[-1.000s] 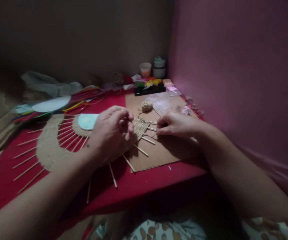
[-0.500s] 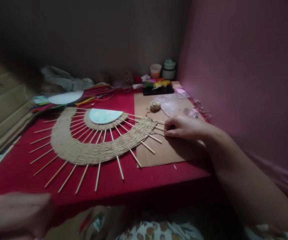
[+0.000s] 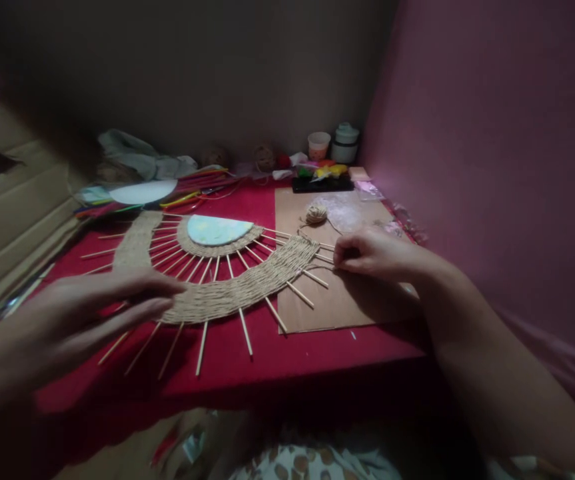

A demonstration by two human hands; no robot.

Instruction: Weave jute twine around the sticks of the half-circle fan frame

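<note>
Head view: your right hand (image 3: 374, 252) pinches the twine strand (image 3: 318, 266), the curved woven band (image 3: 224, 299) lying just left of those fingertips; your left hand (image 3: 92, 310), fingers parted, covers its left part.

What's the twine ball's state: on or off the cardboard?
On: the twine ball sits within the edges of the cardboard sheet, toward its far side.
</note>
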